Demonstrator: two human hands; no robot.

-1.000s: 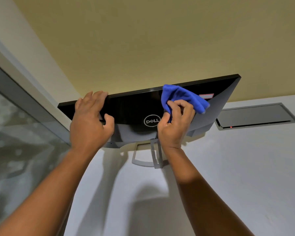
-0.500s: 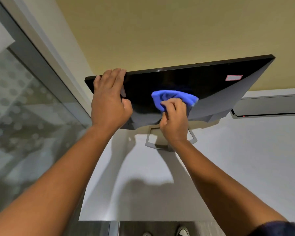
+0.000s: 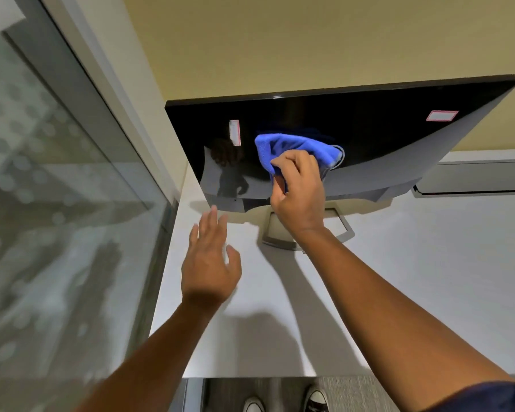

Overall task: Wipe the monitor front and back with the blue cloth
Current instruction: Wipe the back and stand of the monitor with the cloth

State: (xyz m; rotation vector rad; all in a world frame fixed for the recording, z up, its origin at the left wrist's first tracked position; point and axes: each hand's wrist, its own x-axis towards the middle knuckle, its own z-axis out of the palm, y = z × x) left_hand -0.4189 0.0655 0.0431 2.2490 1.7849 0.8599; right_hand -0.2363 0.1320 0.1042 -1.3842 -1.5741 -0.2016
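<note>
R hand point(image 3: 299, 191) grips blue cloth point(image 3: 292, 150), pressing it on the glossy black back of monitor point(image 3: 369, 126), near centre. Monitor stands on white desk point(image 3: 414, 278), far side, w/ stand point(image 3: 344, 230) under it. L hand point(image 3: 210, 263) is open, fingers spread, touching nothing, just near of monitor's left corner.

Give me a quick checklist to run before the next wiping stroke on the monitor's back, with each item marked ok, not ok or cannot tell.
1. Blue cloth gripped by the right hand: ok, fingers are curled round it.
2. Cloth pressed against the back of the monitor: ok, it lies on the glossy black panel.
3. Monitor steadied by the left hand: not ok, the hand is open and off the panel, over the white desk.
4. Stand base flat on the desk: cannot tell, the right wrist hides part of it.
5. Stickers out of the cloth's way: ok, both lie apart from the cloth.
6. Front already wiped: cannot tell, it faces away.
</note>
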